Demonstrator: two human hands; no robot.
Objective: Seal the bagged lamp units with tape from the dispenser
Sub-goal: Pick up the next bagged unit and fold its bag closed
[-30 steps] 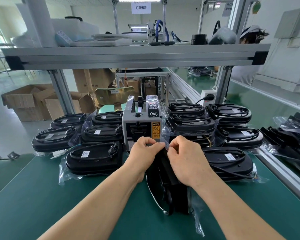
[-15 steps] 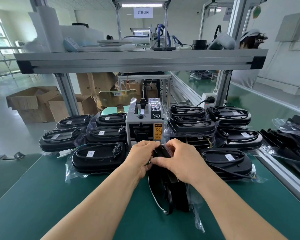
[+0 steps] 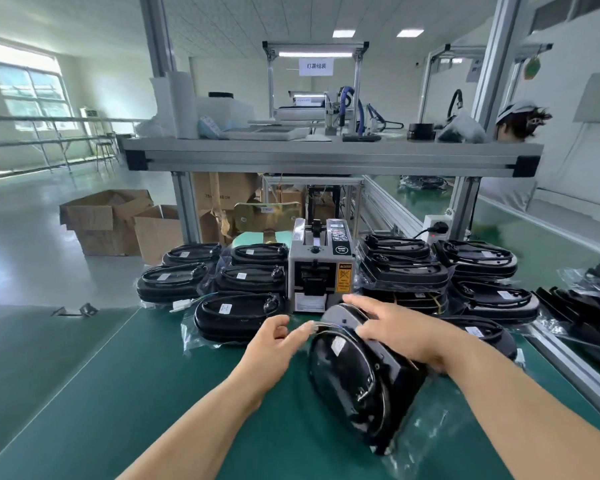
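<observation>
A black lamp unit in a clear bag [image 3: 354, 382] stands tilted on its edge on the green table, leaning to the right. My right hand [image 3: 405, 332] lies over its upper right side and grips it. Just left of the bag's top, my left hand [image 3: 274, 341] hovers with fingers spread, holding nothing I can make out. The grey tape dispenser [image 3: 321, 271] stands right behind both hands. Sealed and bagged lamp units are stacked to its left [image 3: 236, 313] and right [image 3: 405, 271].
The green table [image 3: 135, 393] has an aluminium rail [image 3: 568, 362] along its right edge, with more bagged parts [image 3: 582, 303] beyond. An aluminium shelf [image 3: 326, 157] spans overhead. Cardboard boxes [image 3: 111, 220] sit on the floor at left. A person in a cap [image 3: 520, 119] works at back right.
The hands left the bag's top edge. The right hand has tipped the lamp unit over to the right and holds it; the left hand has come off and opened. The camera tilted up.
</observation>
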